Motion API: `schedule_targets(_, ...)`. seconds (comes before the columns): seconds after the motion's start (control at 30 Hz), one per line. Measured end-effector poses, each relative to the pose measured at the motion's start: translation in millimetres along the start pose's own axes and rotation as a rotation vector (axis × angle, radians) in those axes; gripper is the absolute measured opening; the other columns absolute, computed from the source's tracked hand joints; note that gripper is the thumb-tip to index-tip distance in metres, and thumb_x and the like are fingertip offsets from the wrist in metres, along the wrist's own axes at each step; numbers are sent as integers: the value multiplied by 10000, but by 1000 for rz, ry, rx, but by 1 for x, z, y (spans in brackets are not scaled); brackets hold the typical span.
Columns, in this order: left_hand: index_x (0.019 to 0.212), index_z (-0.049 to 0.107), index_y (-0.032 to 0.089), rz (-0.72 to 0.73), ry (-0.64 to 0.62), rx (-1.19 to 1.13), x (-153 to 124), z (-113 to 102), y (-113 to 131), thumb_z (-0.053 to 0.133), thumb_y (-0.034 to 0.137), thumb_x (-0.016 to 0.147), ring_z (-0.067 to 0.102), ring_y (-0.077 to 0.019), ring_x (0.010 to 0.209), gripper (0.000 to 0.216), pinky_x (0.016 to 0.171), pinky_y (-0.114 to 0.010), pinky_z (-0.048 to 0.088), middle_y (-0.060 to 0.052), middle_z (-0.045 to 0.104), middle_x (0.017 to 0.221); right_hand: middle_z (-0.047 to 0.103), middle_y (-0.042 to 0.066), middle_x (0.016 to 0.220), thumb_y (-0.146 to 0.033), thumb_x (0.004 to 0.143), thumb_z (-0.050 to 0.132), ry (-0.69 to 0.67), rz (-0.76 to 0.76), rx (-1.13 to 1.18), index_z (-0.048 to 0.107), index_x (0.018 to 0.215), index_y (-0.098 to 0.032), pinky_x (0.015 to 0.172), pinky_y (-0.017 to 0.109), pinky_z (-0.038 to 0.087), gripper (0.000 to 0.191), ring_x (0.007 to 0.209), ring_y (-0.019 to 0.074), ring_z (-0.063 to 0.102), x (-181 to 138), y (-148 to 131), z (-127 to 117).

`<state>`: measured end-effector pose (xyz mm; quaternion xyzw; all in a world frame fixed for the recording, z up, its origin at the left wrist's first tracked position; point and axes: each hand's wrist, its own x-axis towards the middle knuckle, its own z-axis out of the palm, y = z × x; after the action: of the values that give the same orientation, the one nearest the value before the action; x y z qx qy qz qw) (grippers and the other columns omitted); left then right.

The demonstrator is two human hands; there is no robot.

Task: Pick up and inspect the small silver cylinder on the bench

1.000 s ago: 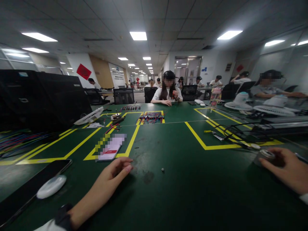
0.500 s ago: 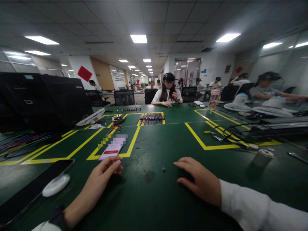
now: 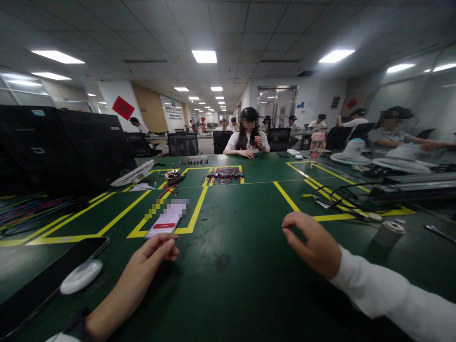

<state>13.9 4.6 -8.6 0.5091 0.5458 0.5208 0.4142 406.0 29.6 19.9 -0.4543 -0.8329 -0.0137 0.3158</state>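
My left hand (image 3: 154, 254) lies on the green table (image 3: 242, 294) with its fingers stretched loosely forward and nothing in them, just short of a phone (image 3: 163, 223) with a red and white screen. My right hand (image 3: 315, 242), in a white sleeve, is lifted a little above the table at centre right. Its thumb and forefinger are pinched together, and whatever is between them is too small to make out. No small ring shows on the table between my hands.
A dark tablet (image 3: 46, 280) and a white oval object (image 3: 81, 276) lie at the near left. Black cases (image 3: 60, 147) stand on the left. Cables (image 3: 342, 194), a round metal part (image 3: 391, 226) and a wrench (image 3: 440, 232) lie to the right. A person (image 3: 248, 135) sits across, behind coloured wires (image 3: 225, 174).
My right hand swung from the round part at far right to the table's middle, came down beside a small ring, then lifted pinched; the ring is gone from the table. Left hand barely moved.
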Motion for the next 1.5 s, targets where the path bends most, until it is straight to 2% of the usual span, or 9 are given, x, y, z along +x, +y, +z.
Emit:
schedule_targets(0.07, 976, 667, 211, -5, 11, -1, 0, 2, 2, 655, 405, 794, 626, -190, 730, 266, 696, -297, 502, -4, 685, 761, 597, 96, 935, -345, 863, 440, 148, 65, -156, 574, 917, -178, 844, 355, 418, 220, 901, 197, 544, -11, 33, -33)
schedule_targets(0.17, 945, 682, 196, -5, 31, 24, -1, 8, 8, 674, 413, 764, 627, -194, 701, 282, 682, -302, 505, -13, 686, 731, 604, 140, 960, -377, 832, 430, 236, 285, -319, 574, 933, -148, 847, 388, 400, 289, 906, 233, 551, -35, 93, -87)
schedule_targets(0.27, 898, 693, 189, -1, 51, 48, -2, 13, 12, 690, 421, 733, 625, -204, 688, 285, 670, -315, 508, -22, 683, 714, 622, 157, 961, -411, 776, 481, 117, 610, -380, 599, 918, -147, 797, 374, 415, 322, 861, 231, 577, -62, 146, -126)
schedule_targets(0.37, 888, 698, 194, 11, 76, 60, -1, 13, 10, 693, 432, 723, 618, -203, 671, 290, 649, -315, 509, -20, 677, 700, 645, 147, 910, -417, 726, 546, -29, 809, -273, 632, 867, -152, 738, 370, 428, 313, 773, 222, 601, -82, 174, -139)
schedule_targets(0.7, 924, 702, 206, 8, 18, 44, 3, 4, 1, 688, 418, 757, 629, -201, 698, 271, 672, -313, 522, -16, 685, 735, 669, 113, 925, -367, 755, 621, -83, 978, -198, 663, 950, -174, 733, 338, 432, 278, 726, 181, 619, -83, 167, -142)
schedule_targets(0.87, 958, 692, 207, 3, 10, 54, 2, 3, 0, 670, 417, 778, 627, -198, 710, 277, 695, -316, 516, -15, 682, 760, 664, 118, 950, -444, 793, 597, -5, 967, -224, 655, 1009, -187, 736, 330, 417, 340, 713, 149, 613, -89, 165, -148)
schedule_targets(1.03, 980, 677, 202, -10, -11, 75, 1, 2, 2, 656, 423, 790, 624, -203, 741, 292, 717, -318, 510, -19, 678, 786, 668, 135, 938, -398, 755, 642, -67, 965, -147, 699, 920, -164, 746, 341, 414, 292, 733, 163, 617, -91, 170, -150)
schedule_targets(1.33, 901, 697, 190, 5, 101, 34, -1, 13, 6, 702, 443, 703, 614, -198, 660, 321, 639, -317, 510, -17, 678, 700, 677, 143, 937, -481, 664, 717, -9, 1029, -124, 721, 978, -177, 742, 382, 430, 438, 731, 210, 631, -94, 177, -155)
schedule_targets(1.5, 909, 696, 185, -5, 112, 35, 0, 13, 5, 710, 449, 696, 610, -198, 664, 339, 640, -313, 505, -17, 675, 707, 673, 120, 972, -419, 721, 688, -36, 1038, -67, 719, 949, -167, 797, 342, 426, 341, 773, 156, 624, -91, 166, -156)
